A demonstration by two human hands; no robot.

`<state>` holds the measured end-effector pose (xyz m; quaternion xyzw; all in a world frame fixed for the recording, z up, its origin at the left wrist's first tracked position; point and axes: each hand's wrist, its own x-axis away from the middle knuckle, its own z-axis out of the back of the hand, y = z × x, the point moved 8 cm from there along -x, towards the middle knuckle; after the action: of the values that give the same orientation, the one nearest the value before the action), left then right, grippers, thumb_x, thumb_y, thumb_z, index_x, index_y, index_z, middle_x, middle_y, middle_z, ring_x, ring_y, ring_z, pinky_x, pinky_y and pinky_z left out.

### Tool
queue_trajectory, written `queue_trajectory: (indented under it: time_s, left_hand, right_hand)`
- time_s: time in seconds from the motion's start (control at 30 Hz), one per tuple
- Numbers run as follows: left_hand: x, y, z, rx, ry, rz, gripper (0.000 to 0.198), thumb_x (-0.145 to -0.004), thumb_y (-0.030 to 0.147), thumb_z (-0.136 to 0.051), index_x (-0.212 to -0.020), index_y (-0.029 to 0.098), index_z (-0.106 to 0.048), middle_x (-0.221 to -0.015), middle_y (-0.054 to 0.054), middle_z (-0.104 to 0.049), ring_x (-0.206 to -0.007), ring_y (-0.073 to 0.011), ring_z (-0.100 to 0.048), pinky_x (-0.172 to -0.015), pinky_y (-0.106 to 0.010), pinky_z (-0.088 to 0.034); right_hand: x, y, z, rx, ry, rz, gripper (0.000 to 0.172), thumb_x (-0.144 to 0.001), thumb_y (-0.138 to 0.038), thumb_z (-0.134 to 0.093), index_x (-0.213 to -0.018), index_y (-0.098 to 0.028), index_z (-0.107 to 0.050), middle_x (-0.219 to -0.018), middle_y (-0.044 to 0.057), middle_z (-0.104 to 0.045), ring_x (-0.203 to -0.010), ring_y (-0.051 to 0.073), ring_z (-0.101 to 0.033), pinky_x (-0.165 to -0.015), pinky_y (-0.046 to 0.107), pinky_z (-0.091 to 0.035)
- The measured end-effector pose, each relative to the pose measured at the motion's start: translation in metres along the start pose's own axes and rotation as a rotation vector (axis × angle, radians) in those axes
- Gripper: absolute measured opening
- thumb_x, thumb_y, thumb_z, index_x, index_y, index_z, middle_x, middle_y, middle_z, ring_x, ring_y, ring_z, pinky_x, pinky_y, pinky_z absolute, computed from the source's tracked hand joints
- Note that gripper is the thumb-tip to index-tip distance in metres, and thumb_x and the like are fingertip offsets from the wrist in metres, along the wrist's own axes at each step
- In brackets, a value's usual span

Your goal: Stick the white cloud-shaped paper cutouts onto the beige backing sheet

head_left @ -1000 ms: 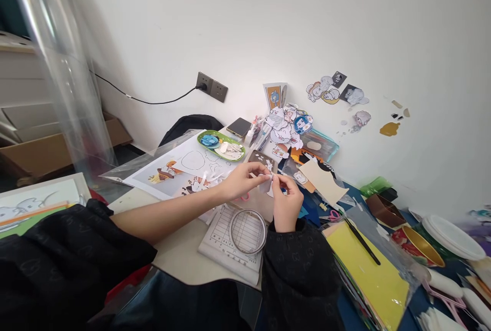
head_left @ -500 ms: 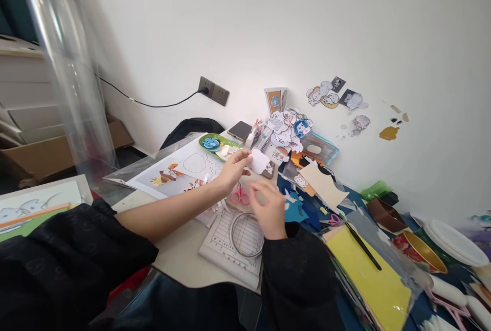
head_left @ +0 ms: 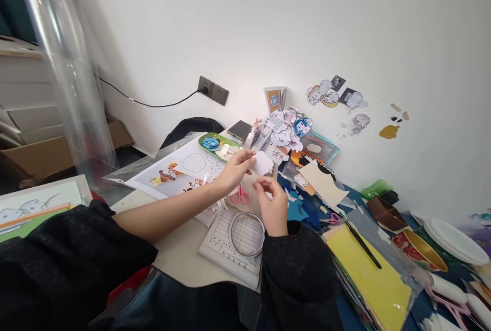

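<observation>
My left hand [head_left: 238, 168] pinches a small white paper cutout [head_left: 263, 163] between thumb and fingers, holding it above the desk. Just in front of it and to the right, my right hand [head_left: 273, 200] has thumb and forefinger brought together; whatever they may hold is too small to make out. Below and between the hands lie pink-handled scissors [head_left: 241, 194]. Nearer to me, a round metal ring [head_left: 247, 254] rests on a printed form sheet [head_left: 226, 249]. To the left, a sheet with drawn outlines [head_left: 194, 162] lies beside a green tray [head_left: 203, 139] of blue and white paper pieces.
A dark phone [head_left: 240, 130] and a pile of cartoon cutouts [head_left: 282, 129] stand at the back by the wall. On the right are a yellow sheet pack [head_left: 368, 274], a black pen [head_left: 363, 246], a gold-lined bowl [head_left: 425, 251] and a white lid [head_left: 456, 241]. A clear plastic roll [head_left: 72, 75] stands at left.
My left hand and the white cutout have shifted slightly right and tilted. My right hand has turned, and its blurred fingers now show clearly pinched, a little further right.
</observation>
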<state>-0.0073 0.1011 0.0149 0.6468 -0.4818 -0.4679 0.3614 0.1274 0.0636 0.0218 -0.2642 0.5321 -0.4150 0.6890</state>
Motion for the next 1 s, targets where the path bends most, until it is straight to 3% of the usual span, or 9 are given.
queue_trajectory:
  time_s: [0.13,0.37,0.6,0.7,1.0]
  left_hand:
    - [0.003,0.001,-0.007,-0.001,-0.054,0.004,0.020,-0.074,0.033,-0.059,-0.086,0.018,-0.058,-0.081,-0.001,-0.056,-0.072,-0.0121,-0.052,-0.058,-0.022,-0.041]
    - [0.012,-0.003,-0.021,0.060,-0.152,0.067,0.018,-0.071,0.030,-0.063,-0.084,0.018,-0.059,-0.079,-0.001,-0.058,-0.069,-0.0118,-0.052,-0.058,-0.022,-0.040]
    - [0.016,-0.001,-0.029,0.206,-0.222,0.181,0.018,-0.071,0.031,-0.053,-0.080,0.016,-0.060,-0.082,-0.005,-0.059,-0.079,-0.0169,-0.057,-0.069,-0.029,-0.046]
    - [0.014,-0.001,-0.027,0.195,-0.210,0.177,0.019,-0.075,0.033,-0.053,-0.080,0.017,-0.062,-0.082,-0.004,-0.060,-0.078,-0.0157,-0.056,-0.070,-0.028,-0.046]
    - [0.013,-0.002,-0.021,0.108,-0.134,0.145,0.023,-0.068,0.037,-0.069,-0.072,0.016,-0.060,-0.070,0.001,-0.059,-0.063,-0.0104,-0.054,-0.061,-0.023,-0.042]
  right_hand:
    - [-0.005,0.022,0.019,-0.130,0.150,-0.157,0.029,-0.081,-0.039,-0.052,-0.095,-0.014,-0.057,-0.085,0.009,-0.068,-0.070,0.017,-0.064,-0.064,0.029,-0.049]
    - [-0.006,0.031,0.019,-0.269,0.144,-0.276,0.029,-0.065,-0.041,-0.069,-0.072,-0.015,-0.059,-0.068,0.003,-0.065,-0.064,0.016,-0.060,-0.060,0.027,-0.047]
    - [-0.006,0.035,0.021,-0.315,0.174,-0.303,0.030,-0.063,-0.042,-0.070,-0.072,-0.015,-0.059,-0.067,0.002,-0.064,-0.060,0.014,-0.056,-0.059,0.026,-0.045]
    - [-0.007,0.036,0.022,-0.315,0.170,-0.301,0.031,-0.062,-0.042,-0.070,-0.072,-0.015,-0.059,-0.068,0.002,-0.064,-0.061,0.014,-0.056,-0.059,0.026,-0.045]
    - [-0.006,0.029,0.015,-0.290,0.104,-0.273,0.027,-0.065,-0.040,-0.069,-0.072,-0.016,-0.059,-0.068,0.002,-0.064,-0.063,0.016,-0.060,-0.060,0.028,-0.047]
